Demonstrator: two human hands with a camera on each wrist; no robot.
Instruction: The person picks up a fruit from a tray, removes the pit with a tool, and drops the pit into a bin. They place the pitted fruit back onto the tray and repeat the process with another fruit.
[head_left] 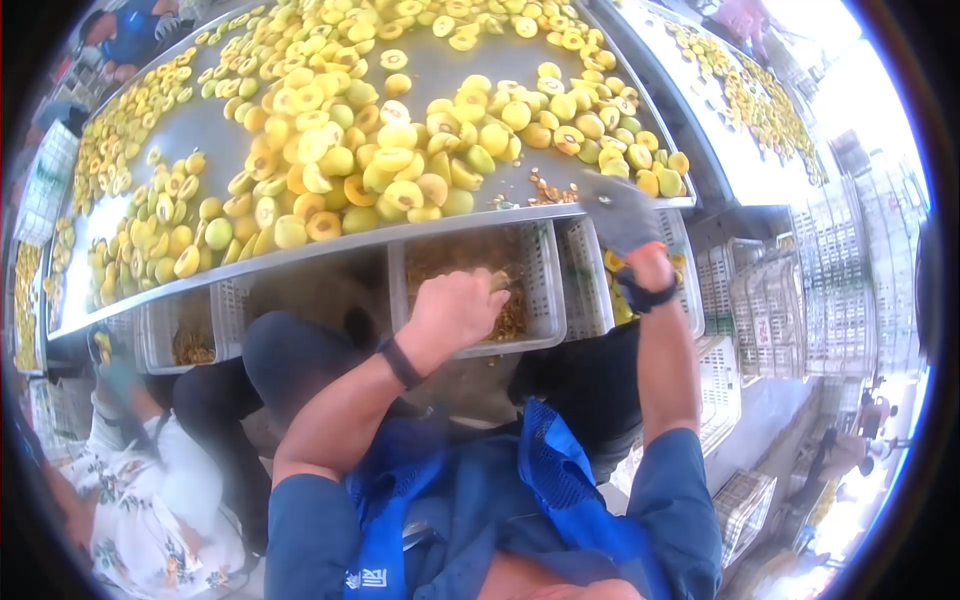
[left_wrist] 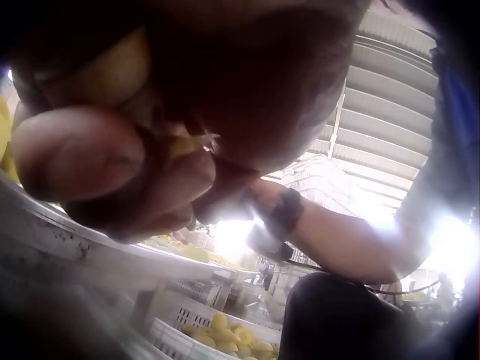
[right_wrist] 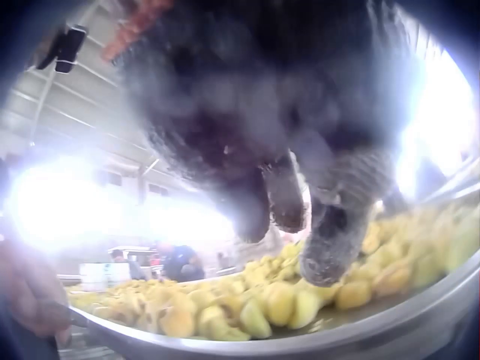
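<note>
My bare left hand (head_left: 455,315) is over a white crate (head_left: 548,290) with brown pits (head_left: 512,318) in it, below the table's near edge. Its fingers curl round a small yellowish piece of fruit (left_wrist: 184,145), mostly hidden by the fingers. In a grey glove, my right hand (head_left: 620,215) is blurred at the table's front right corner. Its fingers (right_wrist: 330,244) hang down, spread apart, above halved yellow stone fruit (right_wrist: 281,304), with nothing visible between them. Several loose pits (head_left: 552,190) lie on the metal table just left of that hand.
Fruit halves (head_left: 330,130) are heaped across the metal table (head_left: 455,65), which has a raised rim (head_left: 350,240). Another crate (head_left: 680,265) with fruit stands under the right corner. Stacked crates (head_left: 770,310) rise at right. A person in a floral top (head_left: 150,510) sits at left.
</note>
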